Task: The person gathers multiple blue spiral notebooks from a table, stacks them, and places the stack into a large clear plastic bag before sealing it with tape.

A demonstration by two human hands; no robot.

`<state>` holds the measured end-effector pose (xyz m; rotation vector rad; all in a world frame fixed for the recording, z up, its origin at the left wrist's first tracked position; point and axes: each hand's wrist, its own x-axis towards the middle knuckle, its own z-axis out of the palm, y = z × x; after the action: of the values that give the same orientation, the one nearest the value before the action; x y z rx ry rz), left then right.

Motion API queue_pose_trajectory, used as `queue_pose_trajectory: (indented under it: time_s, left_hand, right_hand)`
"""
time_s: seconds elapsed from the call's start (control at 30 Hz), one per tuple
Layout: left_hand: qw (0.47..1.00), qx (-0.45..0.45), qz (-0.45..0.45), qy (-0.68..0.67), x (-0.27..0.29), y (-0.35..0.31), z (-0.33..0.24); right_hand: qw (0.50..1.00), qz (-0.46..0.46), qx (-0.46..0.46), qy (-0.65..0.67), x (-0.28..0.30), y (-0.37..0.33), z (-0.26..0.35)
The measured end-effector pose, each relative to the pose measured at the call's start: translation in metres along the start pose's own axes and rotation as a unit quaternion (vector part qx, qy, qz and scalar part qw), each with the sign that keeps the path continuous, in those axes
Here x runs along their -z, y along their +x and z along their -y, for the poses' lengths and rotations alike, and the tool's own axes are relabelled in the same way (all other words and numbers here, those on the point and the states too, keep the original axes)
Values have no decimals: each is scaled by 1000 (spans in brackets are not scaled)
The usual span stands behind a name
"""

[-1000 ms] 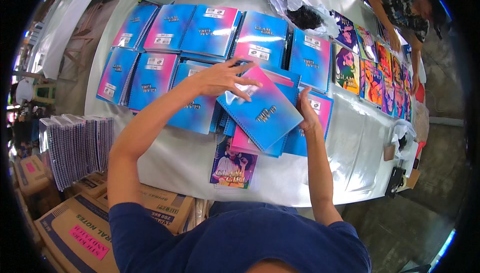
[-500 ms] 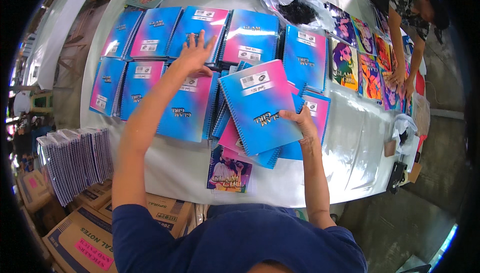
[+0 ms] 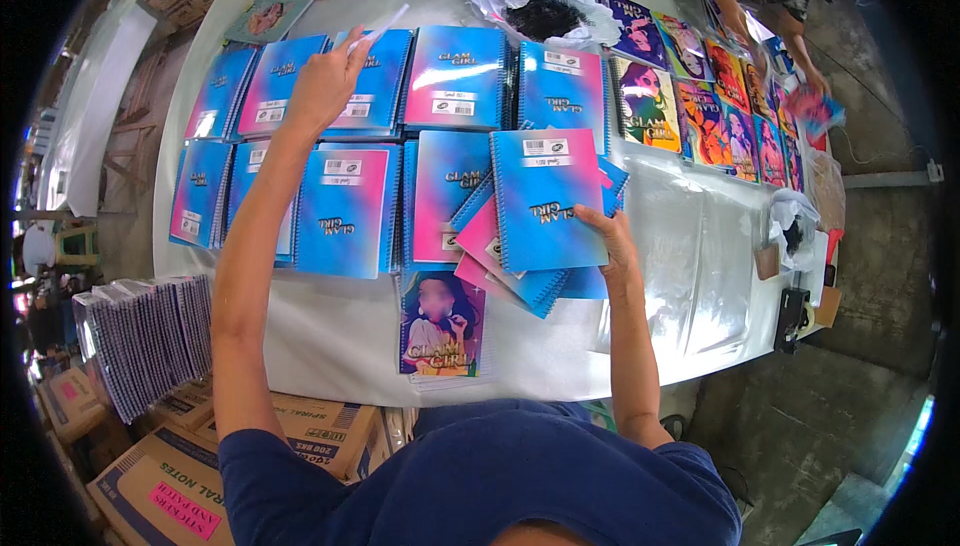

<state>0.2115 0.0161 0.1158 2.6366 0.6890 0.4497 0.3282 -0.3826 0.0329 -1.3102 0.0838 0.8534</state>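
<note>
My right hand (image 3: 612,241) grips a blue-and-pink spiral notebook (image 3: 548,186) by its right edge, thumb on the cover. This notebook is over a fanned pile of similar notebooks (image 3: 482,231). My left hand (image 3: 335,76) is closed above the far row of notebook stacks, fingers pinched on what looks like a notebook (image 3: 388,26) seen nearly edge-on as a thin pale strip. Under that hand, a stack (image 3: 378,81) shows a blue cover with a white label. A notebook with an illustrated cover (image 3: 440,321) lies near the table's front edge.
Further notebook stacks (image 3: 340,211) stand in two rows. Illustrated notebooks (image 3: 705,111) fill the right side, where a co-worker's hand (image 3: 815,76) holds something colourful. Crumpled plastic with black material (image 3: 545,18) lies behind. Cartons (image 3: 165,486) and upright bundled notebooks (image 3: 145,341) are at left.
My left hand has gone from spread on a stack to pinching and lifted; that stack's top cover is now a differently turned one. My right hand's notebook has straightened upright.
</note>
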Motion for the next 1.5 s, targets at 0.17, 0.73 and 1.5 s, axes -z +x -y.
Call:
queue_pose_trajectory:
  time_s: [0.17, 0.73, 1.5]
  left_hand:
    - [979, 22, 158, -125, 23, -35, -114]
    - [982, 9, 123, 145, -156, -136, -186]
    - [956, 152, 226, 107, -184, 34, -139]
  right_hand:
    - [1000, -8, 11, 3, 10, 4, -6]
    - [955, 87, -24, 283, 38, 6, -25]
    - [999, -5, -32, -9, 55, -18, 8]
